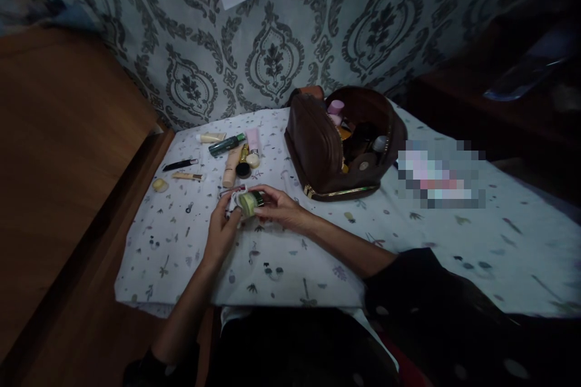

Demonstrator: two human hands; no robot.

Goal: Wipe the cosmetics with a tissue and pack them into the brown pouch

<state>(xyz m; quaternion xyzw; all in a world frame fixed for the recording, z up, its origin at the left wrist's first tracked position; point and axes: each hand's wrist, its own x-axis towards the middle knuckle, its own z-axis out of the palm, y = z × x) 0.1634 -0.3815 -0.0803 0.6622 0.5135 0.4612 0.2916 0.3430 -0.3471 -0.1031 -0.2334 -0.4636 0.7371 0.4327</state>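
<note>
A small pale green jar with a dark green, shiny lid [249,203] is between my two hands, lying on its side above the cloth. My right hand [284,210] grips the lid end, thumb and fingers closed round it. My left hand [221,225] is closed at the other end, with a crumpled white piece [235,198], perhaps a tissue, between its fingers and the jar. Just beyond the hands lie a beige tube [230,168], a round black-lidded pot [244,170], a cream-coloured round pot [253,161], a pink tube [252,140] and a dark green bottle [226,145].
An open brown cosmetic bag [315,142] filled with items stands right of the hands. Left on the patterned cloth [181,254] lie a black pen-like item [180,164], a thin beige stick [187,176] and a small yellowish round piece [160,185]. A wooden cabinet [59,151] borders the left.
</note>
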